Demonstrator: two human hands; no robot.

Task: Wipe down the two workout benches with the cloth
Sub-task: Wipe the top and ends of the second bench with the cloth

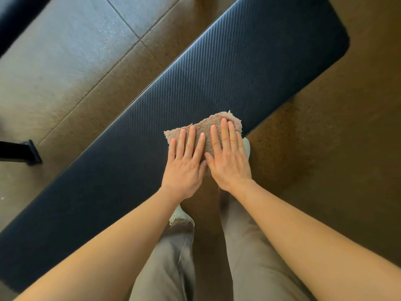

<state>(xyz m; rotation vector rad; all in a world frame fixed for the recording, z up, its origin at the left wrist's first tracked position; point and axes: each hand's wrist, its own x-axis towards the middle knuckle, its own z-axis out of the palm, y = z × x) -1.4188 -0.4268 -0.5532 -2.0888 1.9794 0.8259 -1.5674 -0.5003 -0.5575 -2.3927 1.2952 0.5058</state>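
Item: dark padded bench (pixel 217 83), running from near left to far right across a brown floor (pixel 325 148). On its near edge, a pinkish terry cloth (pixel 204 129). Left hand (pixel 184 164) and right hand (pixel 227 157) side by side, fingers straight, pressing it flat. A second dark pad (pixel 17 20) far left. Step: wiping the first bench, apparently; next likely needs a pressed sweep along its length.

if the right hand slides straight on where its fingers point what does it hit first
The right hand lies flat on the cloth; ahead only bare bench pad, so the way looks free.
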